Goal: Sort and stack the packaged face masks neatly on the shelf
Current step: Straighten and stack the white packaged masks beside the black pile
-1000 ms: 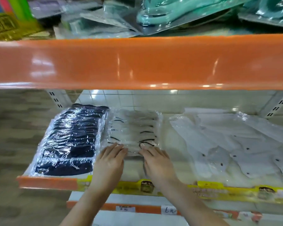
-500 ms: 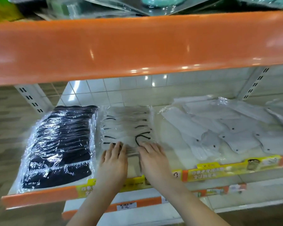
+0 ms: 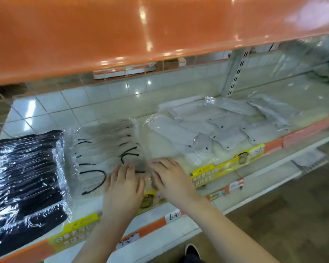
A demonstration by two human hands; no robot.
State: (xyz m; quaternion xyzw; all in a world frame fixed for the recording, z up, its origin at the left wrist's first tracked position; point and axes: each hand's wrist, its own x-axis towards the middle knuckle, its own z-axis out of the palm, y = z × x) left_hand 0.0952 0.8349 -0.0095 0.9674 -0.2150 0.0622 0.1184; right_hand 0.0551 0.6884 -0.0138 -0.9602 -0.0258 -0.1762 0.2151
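Note:
A row of clear-packaged white masks with black ear loops (image 3: pixel 103 149) lies on the shelf (image 3: pixel 273 145), overlapped front to back. My left hand (image 3: pixel 123 188) rests flat on the front right pack, fingers straight. My right hand (image 3: pixel 169 179) lies beside it, fingers pressing the pack's right edge. To the left sits a tidy stack of black masks in plastic (image 3: pixel 25 179). On the right, several white masks in clear bags (image 3: pixel 216 130) lie scattered and overlapping.
An orange shelf lip (image 3: pixel 140 35) hangs low just above the hands. Yellow and orange price strips (image 3: pixel 228 164) line the shelf's front edge. A metal upright (image 3: pixel 235 73) stands at the back right. A dark shoe (image 3: pixel 192 251) shows on the floor below.
The view has swung left and tilted, so the shelf now slopes. Both hands stay on the front of the black-looped packs, shifted slightly toward its right edge.

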